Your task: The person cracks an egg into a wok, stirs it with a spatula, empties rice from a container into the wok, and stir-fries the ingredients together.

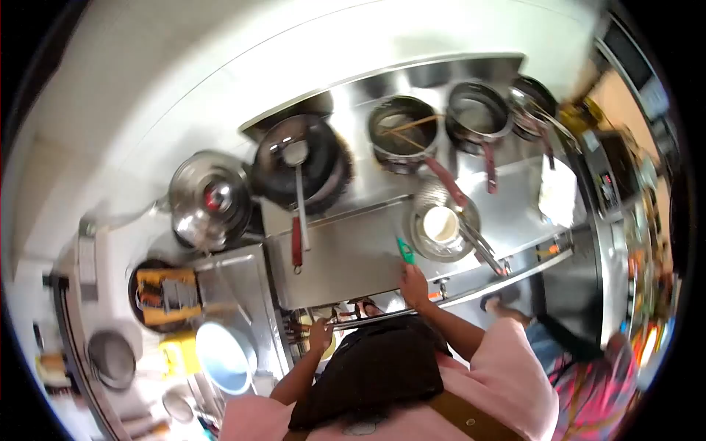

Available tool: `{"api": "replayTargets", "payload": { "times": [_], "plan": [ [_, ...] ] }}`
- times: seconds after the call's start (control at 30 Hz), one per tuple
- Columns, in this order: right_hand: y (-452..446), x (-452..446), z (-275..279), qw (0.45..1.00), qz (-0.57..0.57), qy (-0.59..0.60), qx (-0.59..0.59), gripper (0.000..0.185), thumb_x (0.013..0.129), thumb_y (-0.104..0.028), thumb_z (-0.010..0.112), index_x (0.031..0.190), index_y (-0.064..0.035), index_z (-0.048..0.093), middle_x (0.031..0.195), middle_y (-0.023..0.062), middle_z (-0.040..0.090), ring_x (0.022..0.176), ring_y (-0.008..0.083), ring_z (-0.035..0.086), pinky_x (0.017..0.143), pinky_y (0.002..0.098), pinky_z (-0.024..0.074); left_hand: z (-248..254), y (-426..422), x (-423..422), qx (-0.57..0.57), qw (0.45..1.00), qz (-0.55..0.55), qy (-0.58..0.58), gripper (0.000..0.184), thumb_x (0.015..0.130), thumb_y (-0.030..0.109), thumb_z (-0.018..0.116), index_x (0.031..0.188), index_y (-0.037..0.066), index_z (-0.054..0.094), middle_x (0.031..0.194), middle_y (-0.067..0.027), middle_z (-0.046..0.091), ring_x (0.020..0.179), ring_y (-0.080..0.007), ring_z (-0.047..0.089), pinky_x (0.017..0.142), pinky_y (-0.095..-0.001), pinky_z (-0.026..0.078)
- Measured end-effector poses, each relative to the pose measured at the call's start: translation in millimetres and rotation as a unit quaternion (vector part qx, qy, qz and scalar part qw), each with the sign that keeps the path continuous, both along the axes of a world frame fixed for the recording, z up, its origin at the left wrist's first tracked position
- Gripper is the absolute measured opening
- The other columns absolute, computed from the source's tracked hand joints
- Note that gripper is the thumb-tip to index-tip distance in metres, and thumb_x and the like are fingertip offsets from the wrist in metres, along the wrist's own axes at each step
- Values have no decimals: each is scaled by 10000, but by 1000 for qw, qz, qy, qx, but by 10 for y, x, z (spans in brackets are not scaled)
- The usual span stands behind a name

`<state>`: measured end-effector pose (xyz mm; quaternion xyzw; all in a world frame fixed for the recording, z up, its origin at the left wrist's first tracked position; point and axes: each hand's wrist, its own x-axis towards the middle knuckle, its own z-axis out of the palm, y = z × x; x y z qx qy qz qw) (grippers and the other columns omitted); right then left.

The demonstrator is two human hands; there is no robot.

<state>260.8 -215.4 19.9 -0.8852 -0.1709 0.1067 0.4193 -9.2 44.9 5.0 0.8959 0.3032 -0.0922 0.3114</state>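
My right hand (414, 287) is closed round a green-handled tool (406, 251) over the front of the steel stove top (346, 257). The tool's exact kind cannot be made out. Just right of it, a white cup (441, 224) stands in a metal plate (460, 250) with tongs (482, 246) lying across the rim. My left hand (321, 335) is low at the stove's front, by the knobs and the front rail (456, 298); its fingers look curled, but what they grip is unclear. Behind, a black wok (316, 176) holds a ladle with a red handle (296, 242).
Along the back stand a pan with wooden sticks (390, 117), another pan (478, 110) and a third pan (529, 95). A lidded pot (213, 198), a light-blue basin (223, 356) and a knife-laden wooden board (176, 275) are left. Another person (588, 375) is close on the right.
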Motion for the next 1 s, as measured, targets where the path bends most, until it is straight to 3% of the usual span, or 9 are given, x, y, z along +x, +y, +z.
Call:
{"api": "replayTargets", "payload": {
  "times": [0.17, 0.3, 0.37, 0.43, 0.53, 0.63, 0.73, 0.83, 1.0],
  "plan": [
    [144, 5, -101, 988, 98, 96, 70, 462, 816, -93, 613, 1272, -89, 546, 997, 157, 640, 836, 315, 637, 772, 423, 515, 321, -112, -173, -49, 988, 142, -22, 367, 877, 322, 658, 1084, 25, 596, 933, -181, 657, 909, -359, 634, 778, -445, 493],
    [241, 144, -381, 976, 203, -16, 82, 345, 856, -86, 582, 1194, -22, 559, 908, 120, 635, 772, 202, 615, 705, 329, 496, 780, 150, -270, 52, 934, 352, -34, 246, 873, 251, 658, 896, 32, 548, 794, -183, 644, 757, -360, 647, 674, -450, 495],
    [292, 230, -662, 967, 227, 94, 64, 304, 873, -73, 541, 1170, -15, 566, 897, 119, 642, 794, 188, 614, 721, 324, 487, 1036, 495, -450, -38, 888, 429, -160, 240, 901, 239, 632, 872, 16, 549, 790, -148, 657, 744, -299, 661, 694, -422, 505],
    [394, 214, -359, 955, 268, -2, 123, 268, 882, -97, 554, 1136, -18, 586, 866, 118, 659, 727, 190, 628, 650, 346, 492, 1047, 945, -716, 35, 802, 457, -384, 232, 923, 209, 611, 853, -4, 550, 766, -108, 657, 744, -218, 654, 711, -382, 508],
    [600, 186, -74, 949, 315, 6, 21, 259, 919, -155, 562, 1130, -6, 579, 827, 166, 660, 706, 318, 649, 644, 421, 494, 2521, 1432, -1105, 124, 733, 506, -436, 302, 1003, 279, 523, 938, 5, 630, 796, -74, 661, 728, -144, 592, 700, -299, 484],
    [893, 41, 76, 948, 317, 40, -5, 277, 865, -128, 604, 1122, -27, 602, 771, 136, 654, 685, 258, 639, 643, 381, 500, 3811, 1858, -1902, 255, 627, 518, -523, 334, 1005, 329, 532, 1027, 9, 627, 833, -50, 657, 717, -112, 566, 639, -263, 452],
    [1158, -187, 436, 928, 368, 53, -23, 457, 871, -299, 618, 1266, -70, 599, 1036, 217, 674, 956, 363, 638, 864, 464, 489, 5019, 2024, -2763, 331, 485, 493, -642, 314, 977, 356, 578, 994, 45, 618, 798, -37, 618, 677, -106, 550, 589, -241, 430],
    [1399, -541, 688, 918, 388, 69, -37, 436, 870, -281, 609, 1239, -49, 603, 1026, 224, 670, 945, 368, 639, 839, 461, 494, 5855, 2128, -3878, 343, 431, 381, -743, 177, 980, 210, 563, 943, 37, 552, 805, -76, 610, 679, -162, 591, 585, -285, 495],
    [1635, -877, 502, 892, 443, 80, -37, 424, 858, -230, 599, 1242, -51, 592, 1031, 216, 668, 943, 364, 637, 827, 449, 496, 6729, 2265, -5580, 303, 263, 453, -796, 129, 967, 105, 532, 928, -15, 506, 808, -124, 596, 690, -251, 644, 597, -353, 597]
  ]
}}
